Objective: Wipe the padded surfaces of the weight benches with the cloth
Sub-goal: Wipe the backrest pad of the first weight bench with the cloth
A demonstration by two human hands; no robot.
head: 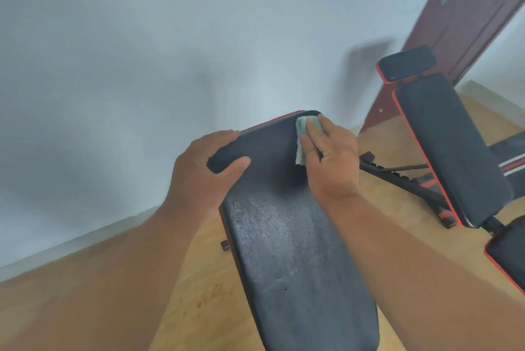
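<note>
Green cloth (301, 140) lay bunched under your right hand (331, 157)'s flat fingers at the near bench pad (298, 251)'s top; it could slide free beyond them, while your left hand (204, 168) gripped the edge.

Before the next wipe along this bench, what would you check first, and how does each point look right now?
1. Cloth under the right hand: ok, flat fingers press it on the headrest pad.
2. Left hand steadying the pad: ok, it grips the pad's left edge.
3. Path down the long back pad: ok, nothing lies on it.
4. Back pad already wiped: cannot tell; it looks mottled.
5. Second bench on the right: cannot tell whether it has been wiped.
</note>
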